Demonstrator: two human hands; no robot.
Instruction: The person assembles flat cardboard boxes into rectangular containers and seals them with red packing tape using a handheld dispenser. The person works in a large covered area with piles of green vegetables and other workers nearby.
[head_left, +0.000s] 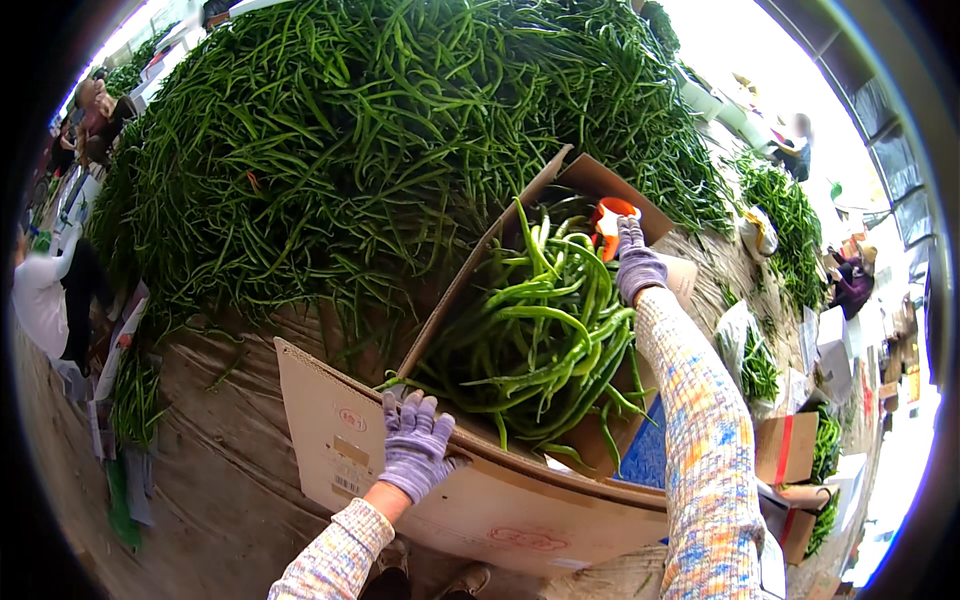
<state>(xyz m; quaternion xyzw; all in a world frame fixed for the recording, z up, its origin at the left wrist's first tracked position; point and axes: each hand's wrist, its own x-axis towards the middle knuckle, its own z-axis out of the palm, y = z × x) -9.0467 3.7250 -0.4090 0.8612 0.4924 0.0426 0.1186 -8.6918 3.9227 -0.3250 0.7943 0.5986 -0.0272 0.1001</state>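
An open cardboard box (480, 487) stands before me, filled with long green chili peppers (555, 322). My left hand (418, 442), in a purple knit glove, rests on the near edge of the box with its fingers over the rim. At the far right corner inside the box, my right hand (634, 251), gloved alike, is at an orange-red plastic object (613, 217), perhaps a tape dispenser or a scoop. Two fingers lie on it; whether the hand grips it is hard to tell. Some peppers hang over the box's near edge.
Beyond the box spreads a large heap of green peppers (337, 150) on a brown ground sheet (217, 457). Smaller cardboard boxes (784, 450) with peppers and a plastic bag (733, 337) stand at the right. People are at the far left (49, 292) and right (853, 281).
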